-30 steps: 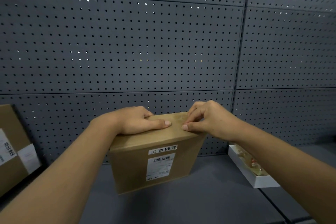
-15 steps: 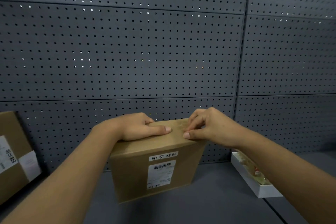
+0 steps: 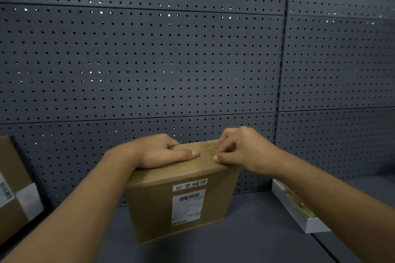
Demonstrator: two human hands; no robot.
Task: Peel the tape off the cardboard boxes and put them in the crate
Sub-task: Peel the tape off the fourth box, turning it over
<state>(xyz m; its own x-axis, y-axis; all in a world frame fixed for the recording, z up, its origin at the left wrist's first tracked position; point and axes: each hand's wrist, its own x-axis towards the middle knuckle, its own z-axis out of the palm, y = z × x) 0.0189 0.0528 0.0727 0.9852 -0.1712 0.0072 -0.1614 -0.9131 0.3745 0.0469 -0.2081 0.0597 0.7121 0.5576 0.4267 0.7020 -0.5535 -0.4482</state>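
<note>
Tape [image 3: 210,147], clear strip, not yet off brown cardboard box [image 3: 181,203] at 6 o'clock on grey surface [image 3: 245,241]. Right hand [image 3: 239,149] grip narrow, pinching tape edge; left hand [image 3: 158,151] flat, pressing lid. Crate not in view; 2nd box [image 3: 12,188] at 9 waits.

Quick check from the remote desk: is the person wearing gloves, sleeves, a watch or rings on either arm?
No. Both forearms are bare up to the frame edge, with no sleeves showing. The left hand and right hand are ungloved, and no watch, band or ring shows on either.
</note>
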